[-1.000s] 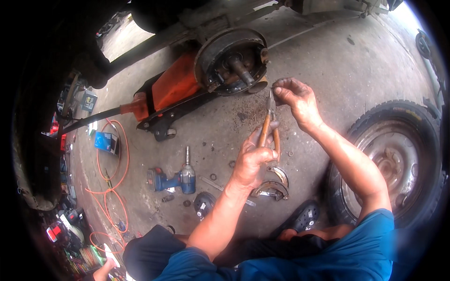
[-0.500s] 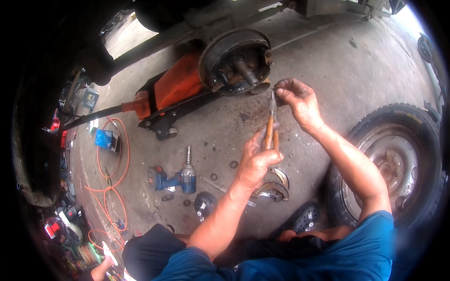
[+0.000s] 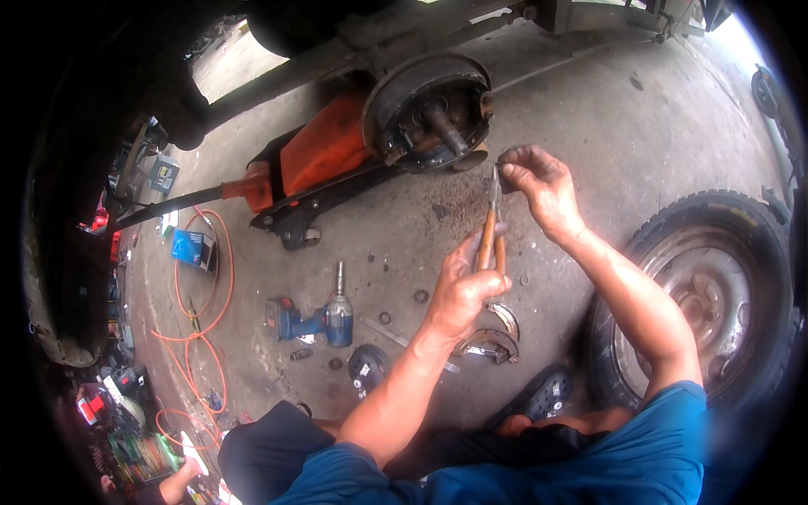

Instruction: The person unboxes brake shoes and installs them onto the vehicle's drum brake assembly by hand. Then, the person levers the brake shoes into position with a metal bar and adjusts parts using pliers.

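Note:
My left hand [image 3: 461,288] is closed around the orange handles of a pair of pliers [image 3: 487,227], whose metal jaws point up and away from me. At the jaw tips, my right hand [image 3: 543,187] has its thumb and fingers pinched together. Whatever sits between them is too small and dark to make out. Just beyond and to the left is a rusty wheel brake assembly [image 3: 383,114] with a bare spindle [image 3: 443,128] sticking out. Below my left hand, two curved brake shoes [image 3: 491,342] lie on the floor.
An orange floor jack [image 3: 324,139] stands beneath the axle. To the right is a wheel with its tyre [image 3: 619,337]. A blue impact wrench [image 3: 324,320], a blue box [image 3: 193,250] and an orange hose [image 3: 229,286] lie left. Another person's hand [image 3: 178,481] shows at lower left.
My right fingers and the plier tips have shifted very slightly to the right. Both hands keep the same grip.

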Motion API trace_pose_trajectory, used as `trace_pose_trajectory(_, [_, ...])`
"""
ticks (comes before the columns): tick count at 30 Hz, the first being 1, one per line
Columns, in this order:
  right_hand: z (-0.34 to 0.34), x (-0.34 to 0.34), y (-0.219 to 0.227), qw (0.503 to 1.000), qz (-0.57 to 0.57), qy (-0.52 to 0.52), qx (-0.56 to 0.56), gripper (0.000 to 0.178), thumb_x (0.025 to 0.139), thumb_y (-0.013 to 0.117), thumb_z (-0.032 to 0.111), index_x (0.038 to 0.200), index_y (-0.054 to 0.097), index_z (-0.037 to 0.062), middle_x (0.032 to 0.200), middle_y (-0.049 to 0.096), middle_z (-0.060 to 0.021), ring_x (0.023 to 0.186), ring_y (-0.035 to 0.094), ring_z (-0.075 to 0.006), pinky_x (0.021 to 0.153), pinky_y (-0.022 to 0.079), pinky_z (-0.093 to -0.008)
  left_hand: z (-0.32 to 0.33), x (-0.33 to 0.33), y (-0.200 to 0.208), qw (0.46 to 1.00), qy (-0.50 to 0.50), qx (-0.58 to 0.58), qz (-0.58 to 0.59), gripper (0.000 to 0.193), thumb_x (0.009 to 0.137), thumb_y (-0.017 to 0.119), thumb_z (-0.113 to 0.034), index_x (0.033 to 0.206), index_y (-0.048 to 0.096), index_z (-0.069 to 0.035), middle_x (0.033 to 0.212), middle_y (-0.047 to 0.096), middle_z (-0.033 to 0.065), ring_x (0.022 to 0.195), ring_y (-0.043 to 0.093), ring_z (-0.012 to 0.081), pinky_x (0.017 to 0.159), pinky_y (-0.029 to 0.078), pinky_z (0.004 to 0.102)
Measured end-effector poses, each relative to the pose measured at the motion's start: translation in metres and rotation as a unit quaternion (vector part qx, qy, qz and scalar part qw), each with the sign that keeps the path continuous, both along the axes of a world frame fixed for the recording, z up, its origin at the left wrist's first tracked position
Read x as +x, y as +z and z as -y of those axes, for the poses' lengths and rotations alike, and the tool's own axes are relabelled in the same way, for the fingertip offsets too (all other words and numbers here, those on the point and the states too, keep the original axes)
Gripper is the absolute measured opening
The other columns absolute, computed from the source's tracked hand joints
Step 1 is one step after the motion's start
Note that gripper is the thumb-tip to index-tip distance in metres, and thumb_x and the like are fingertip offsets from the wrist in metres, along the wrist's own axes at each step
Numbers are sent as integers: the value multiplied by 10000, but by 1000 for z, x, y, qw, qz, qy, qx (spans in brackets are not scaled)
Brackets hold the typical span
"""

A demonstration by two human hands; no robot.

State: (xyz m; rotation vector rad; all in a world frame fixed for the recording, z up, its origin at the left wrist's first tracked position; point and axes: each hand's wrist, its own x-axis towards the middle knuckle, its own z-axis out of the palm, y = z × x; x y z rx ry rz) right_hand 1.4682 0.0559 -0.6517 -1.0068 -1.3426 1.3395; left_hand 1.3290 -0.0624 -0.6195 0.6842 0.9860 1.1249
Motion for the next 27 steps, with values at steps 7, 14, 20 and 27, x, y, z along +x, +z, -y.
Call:
trace_pose_trajectory(7, [-3,3,1,1000,4,18,20,191,869,613,103,1005,601,-31,858,621,-66,766,578,-136,731,491,-288,-1,0,1,1000,7,-4,24,674,631,578,-72,1285,459,38,921,518,56,738,530,105,675,440,223])
trace_pose_trajectory(14, [-11,1,11,999,26,7,26,192,872,598,110,1000,603,-33,850,625,-67,765,582,-134,725,492,-285,-13,10,8,1000,17,10,-11,648,661,554,-94,1278,435,66,1053,529,114,955,532,197,761,472,311])
trace_pose_trajectory(20, [-26,-13,16,999,3,-50,4,227,863,617,160,988,601,-29,843,633,-78,737,589,-139,699,496,-289,-38,39,14,994,97,38,15,492,688,534,-57,1163,478,57,721,505,21,551,457,79,481,362,199])
trace_pose_trajectory(27, [-48,-11,23,998,18,-63,24,240,834,637,146,968,597,-49,847,649,-118,716,608,-164,642,498,-286,-61,52,18,991,123,49,-1,372,724,501,-74,1083,538,17,728,512,30,559,489,107,475,423,241])
